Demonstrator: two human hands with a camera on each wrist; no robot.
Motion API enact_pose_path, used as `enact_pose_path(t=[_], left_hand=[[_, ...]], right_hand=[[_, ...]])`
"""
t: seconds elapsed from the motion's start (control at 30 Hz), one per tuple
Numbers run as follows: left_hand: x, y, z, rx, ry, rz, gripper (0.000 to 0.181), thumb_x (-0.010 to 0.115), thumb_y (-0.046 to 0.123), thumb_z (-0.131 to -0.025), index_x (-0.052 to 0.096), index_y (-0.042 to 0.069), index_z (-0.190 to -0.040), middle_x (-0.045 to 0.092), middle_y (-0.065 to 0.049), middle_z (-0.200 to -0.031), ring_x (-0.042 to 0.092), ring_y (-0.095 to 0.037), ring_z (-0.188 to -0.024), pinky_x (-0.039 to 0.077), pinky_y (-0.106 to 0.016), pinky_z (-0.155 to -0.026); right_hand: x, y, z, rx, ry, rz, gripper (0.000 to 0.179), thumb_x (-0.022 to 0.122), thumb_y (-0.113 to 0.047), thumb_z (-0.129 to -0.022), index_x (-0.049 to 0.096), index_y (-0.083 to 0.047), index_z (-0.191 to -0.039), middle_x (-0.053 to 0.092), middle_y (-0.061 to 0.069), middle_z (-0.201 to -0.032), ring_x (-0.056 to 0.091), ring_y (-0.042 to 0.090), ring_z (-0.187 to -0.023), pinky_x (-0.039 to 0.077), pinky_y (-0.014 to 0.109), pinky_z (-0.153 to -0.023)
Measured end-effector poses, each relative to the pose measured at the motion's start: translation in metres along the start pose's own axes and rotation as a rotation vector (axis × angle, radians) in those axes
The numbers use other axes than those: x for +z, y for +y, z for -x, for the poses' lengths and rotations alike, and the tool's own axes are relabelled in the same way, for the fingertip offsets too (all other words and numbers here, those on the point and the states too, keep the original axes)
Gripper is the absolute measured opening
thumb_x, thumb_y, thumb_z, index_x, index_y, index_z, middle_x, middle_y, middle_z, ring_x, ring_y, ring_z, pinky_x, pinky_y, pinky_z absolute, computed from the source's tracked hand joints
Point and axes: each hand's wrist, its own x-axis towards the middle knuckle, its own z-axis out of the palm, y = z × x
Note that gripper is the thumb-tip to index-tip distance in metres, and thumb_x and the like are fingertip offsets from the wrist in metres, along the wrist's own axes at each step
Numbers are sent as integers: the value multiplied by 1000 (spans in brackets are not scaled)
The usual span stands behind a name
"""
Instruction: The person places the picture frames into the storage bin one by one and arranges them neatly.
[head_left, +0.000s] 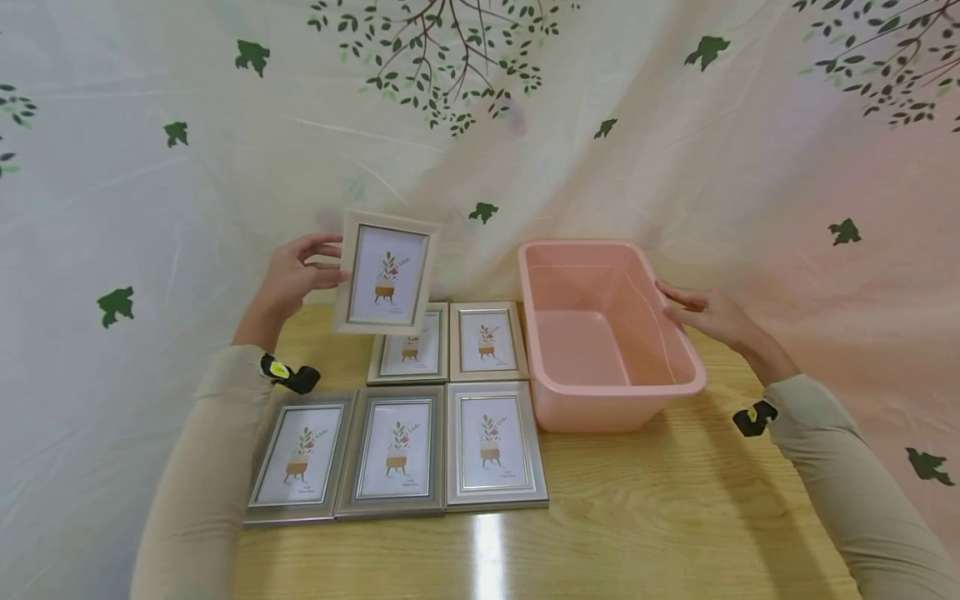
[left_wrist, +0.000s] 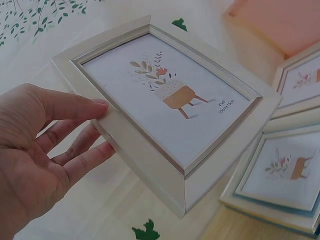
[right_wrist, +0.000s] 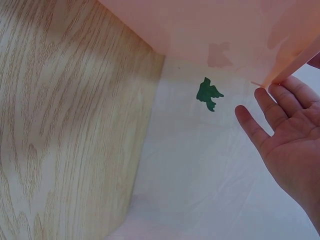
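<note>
My left hand (head_left: 294,271) holds up a cream picture frame (head_left: 347,279), pinching its left edge. In the left wrist view, the thumb lies on the front of the border and the fingers are at the edge and behind. The frame is tilted and bears a print of a potted plant. At the right, my right hand (head_left: 708,315) grips the right rim of a pink plastic basin (head_left: 577,350). The right wrist view shows its fingers (right_wrist: 275,107) against the rim's outer side, with the thumb mostly hidden beyond the wall. No contents show inside the basin.
Left of the basin, several picture frames lie face up in two rows on the wooden table (head_left: 637,517). A silver one (head_left: 452,446) is nearest the basin in the front row, a cream one (head_left: 456,342) behind it. A leaf-printed curtain (head_left: 300,150) hangs behind.
</note>
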Motion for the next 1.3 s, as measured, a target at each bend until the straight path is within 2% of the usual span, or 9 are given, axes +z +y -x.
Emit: enact_pose_path(t=[0.2,0.67,1.3], left_hand=[[16,9,-4,17,-2,93,60,75,-7,-86,55,2,-141,63,6,-105,70,-2,-85,60,-19,-73],[56,29,-21,86,-15,234,58,75,-9,-84,60,6,-138,64,1,-106,71,-8,-84,61,-22,-72],[105,71,-33,178,-34,396,59,74,-13,-83,63,9,-136,67,-1,-108,72,-15,-88,61,-25,-74]], right_hand=[[0,-1,0,7,-3,1,64,58,-45,-102,33,-26,-158,36,22,-160,38,50,-144,40,71,-108],[0,-1,0,3,1,-13,64,57,-44,-103,34,-24,-159,34,21,-161,36,50,-145,38,71,-109],[1,-3,3,16,8,12,64,56,-47,-102,34,-26,-158,35,22,-160,37,50,-144,39,72,-107]])
